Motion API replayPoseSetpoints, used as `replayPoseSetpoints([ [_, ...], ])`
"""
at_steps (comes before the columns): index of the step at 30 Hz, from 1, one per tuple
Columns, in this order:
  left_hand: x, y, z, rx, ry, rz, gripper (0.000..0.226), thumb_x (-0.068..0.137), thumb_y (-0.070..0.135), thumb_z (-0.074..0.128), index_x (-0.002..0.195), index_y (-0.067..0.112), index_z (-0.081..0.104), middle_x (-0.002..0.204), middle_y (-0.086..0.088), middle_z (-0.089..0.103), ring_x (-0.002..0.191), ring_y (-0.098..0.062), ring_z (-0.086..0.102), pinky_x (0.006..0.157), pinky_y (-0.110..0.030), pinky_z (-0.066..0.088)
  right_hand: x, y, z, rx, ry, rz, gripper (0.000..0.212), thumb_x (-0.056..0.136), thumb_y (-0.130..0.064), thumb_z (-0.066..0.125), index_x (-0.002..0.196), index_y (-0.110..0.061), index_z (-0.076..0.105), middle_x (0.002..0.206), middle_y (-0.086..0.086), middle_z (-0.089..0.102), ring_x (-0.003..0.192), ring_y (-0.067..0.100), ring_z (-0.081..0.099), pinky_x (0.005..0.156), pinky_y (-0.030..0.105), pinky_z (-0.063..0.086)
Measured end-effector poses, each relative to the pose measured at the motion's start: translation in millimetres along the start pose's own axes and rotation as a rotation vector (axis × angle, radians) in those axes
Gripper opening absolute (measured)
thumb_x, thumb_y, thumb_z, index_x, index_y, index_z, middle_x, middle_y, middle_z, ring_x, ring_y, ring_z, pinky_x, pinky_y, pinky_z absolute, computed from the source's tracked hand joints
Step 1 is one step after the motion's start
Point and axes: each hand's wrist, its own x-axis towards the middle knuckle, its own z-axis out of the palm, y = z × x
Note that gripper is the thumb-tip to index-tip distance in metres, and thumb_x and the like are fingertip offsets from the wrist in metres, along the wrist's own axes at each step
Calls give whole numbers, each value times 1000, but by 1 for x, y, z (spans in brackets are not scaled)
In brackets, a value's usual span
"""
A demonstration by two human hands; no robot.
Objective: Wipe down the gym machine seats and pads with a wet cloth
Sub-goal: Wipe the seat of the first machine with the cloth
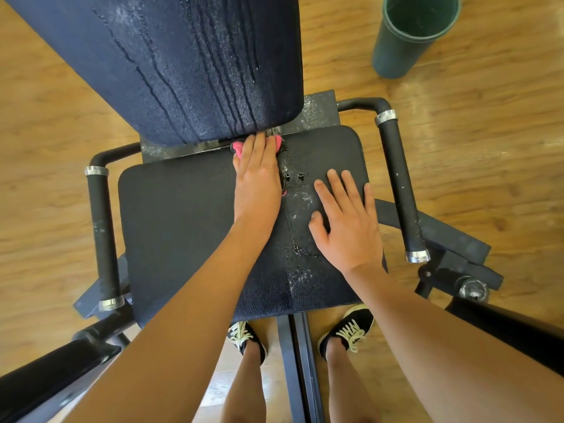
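Note:
A black padded seat (183,227) fills the middle of the view, wet and speckled along its centre line. Above it rises the dark back pad (189,65), streaked with water runs. My left hand (258,175) lies flat with straight fingers on a pink cloth (238,147), pressing it onto the seat's rear edge near the gap under the back pad. Most of the cloth is hidden under the hand. On the right half of the seat my right hand (345,221) rests with its fingers spread, holding nothing.
Two black handles with silver collars flank the seat, the left handle (102,236) and the right handle (399,184). A dark green bucket (412,38) stands on the wooden floor at the top right. My feet in black shoes stand by the machine's centre rail (294,367).

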Motion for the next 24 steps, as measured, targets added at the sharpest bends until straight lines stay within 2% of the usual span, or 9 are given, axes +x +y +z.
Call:
replayPoseSetpoints([
  [2, -6, 4, -6, -22, -43, -25, 48, 99, -1, 49, 147, 7, 49, 155, -14, 44, 147, -31, 35, 121, -53, 28, 0, 0, 0, 2, 1, -2, 54, 101, -35, 40, 152, -16, 49, 164, 11, 38, 156, 30, 26, 126, 59, 16],
  [6, -35, 10, -13, -22, -155, -18, 76, 82, -3, 71, 152, 6, 41, 160, -16, 35, 151, -34, 28, 122, -55, 25, 0, 0, 0, -2, -7, 1, 55, 101, -35, 41, 152, -17, 48, 165, 10, 37, 157, 29, 24, 127, 58, 14],
  [11, -52, 11, -17, 52, -164, -10, 51, 104, 14, 48, 154, 14, 39, 163, -8, 33, 152, -30, 26, 119, -54, 28, 0, 0, 0, 2, 5, 0, 55, 101, -35, 41, 152, -17, 48, 164, 10, 37, 156, 29, 25, 127, 58, 15],
  [15, -25, 7, -21, 65, -189, 5, 48, 108, 31, 37, 155, 22, 40, 165, -2, 31, 154, -28, 23, 119, -58, 25, 1, -1, 0, 6, 4, 4, 54, 101, -35, 41, 152, -17, 48, 164, 10, 38, 156, 29, 25, 127, 58, 15],
  [19, -11, 6, -16, 29, -175, 1, 46, 108, 32, 36, 153, 21, 44, 164, -3, 34, 153, -29, 24, 119, -60, 22, 1, -1, 1, 3, -3, 7, 54, 101, -34, 42, 152, -17, 48, 165, 10, 37, 157, 29, 24, 127, 58, 15],
  [24, -26, 9, -11, 65, -160, -33, 50, 108, 31, 29, 154, 17, 42, 164, -5, 33, 153, -27, 24, 121, -54, 22, 1, 0, 1, 1, 2, 4, 54, 101, -34, 42, 152, -17, 48, 165, 10, 37, 157, 29, 24, 127, 58, 15],
])
